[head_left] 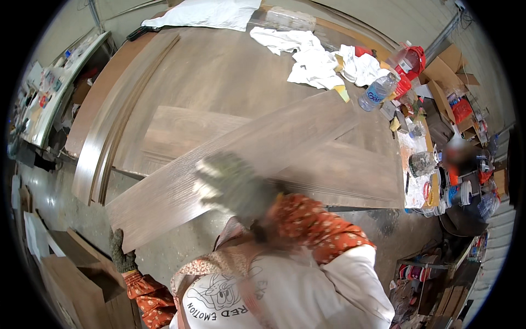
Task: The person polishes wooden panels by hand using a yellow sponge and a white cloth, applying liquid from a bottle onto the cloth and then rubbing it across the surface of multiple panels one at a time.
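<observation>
Workshop: wood-grain boards (159, 200) across worktable (219, 66), cluttered side bench (53, 109).

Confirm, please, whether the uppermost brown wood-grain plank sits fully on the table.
Partly off: the plank overhangs the table, its left end over grey floor.

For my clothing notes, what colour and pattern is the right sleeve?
Orange-red with small pale flowers; the right sleeve shows in the head view.

Crumpled white cloths (307, 63) lie near a blue-labelled plastic bottle (377, 93) here in the workshop, with an open cardboard box (440, 70) at right and a cluttered, pale-topped workbench (42, 129) at far left.
</observation>
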A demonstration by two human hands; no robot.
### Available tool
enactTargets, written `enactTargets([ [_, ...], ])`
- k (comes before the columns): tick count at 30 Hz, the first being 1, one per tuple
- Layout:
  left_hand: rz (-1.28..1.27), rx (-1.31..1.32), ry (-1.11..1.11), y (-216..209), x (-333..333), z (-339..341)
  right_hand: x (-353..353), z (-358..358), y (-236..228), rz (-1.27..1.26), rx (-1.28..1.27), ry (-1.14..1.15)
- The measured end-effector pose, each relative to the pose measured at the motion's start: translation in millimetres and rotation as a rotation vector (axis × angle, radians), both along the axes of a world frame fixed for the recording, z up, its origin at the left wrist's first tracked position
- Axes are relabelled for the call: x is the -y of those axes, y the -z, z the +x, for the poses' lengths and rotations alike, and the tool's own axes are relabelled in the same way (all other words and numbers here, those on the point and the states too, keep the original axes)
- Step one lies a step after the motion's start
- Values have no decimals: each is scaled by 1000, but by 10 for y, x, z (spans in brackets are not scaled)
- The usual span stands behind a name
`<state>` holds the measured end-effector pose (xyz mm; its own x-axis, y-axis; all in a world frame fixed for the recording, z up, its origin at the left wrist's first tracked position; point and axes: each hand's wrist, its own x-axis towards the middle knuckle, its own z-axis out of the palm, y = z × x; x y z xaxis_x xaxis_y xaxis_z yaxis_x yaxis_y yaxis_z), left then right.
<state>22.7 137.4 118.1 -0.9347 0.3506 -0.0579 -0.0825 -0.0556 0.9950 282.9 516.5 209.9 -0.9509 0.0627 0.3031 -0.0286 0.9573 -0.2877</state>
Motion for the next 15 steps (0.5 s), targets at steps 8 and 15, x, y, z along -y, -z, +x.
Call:
enactTargets([
  [8, -126, -109, 72, -40, -100, -379, -1989, 2023, 239, 328, -6, 946],
  [15, 65, 153, -22, 25, 204, -676, -2655, 2563, -253, 377, 390, 1298],
])
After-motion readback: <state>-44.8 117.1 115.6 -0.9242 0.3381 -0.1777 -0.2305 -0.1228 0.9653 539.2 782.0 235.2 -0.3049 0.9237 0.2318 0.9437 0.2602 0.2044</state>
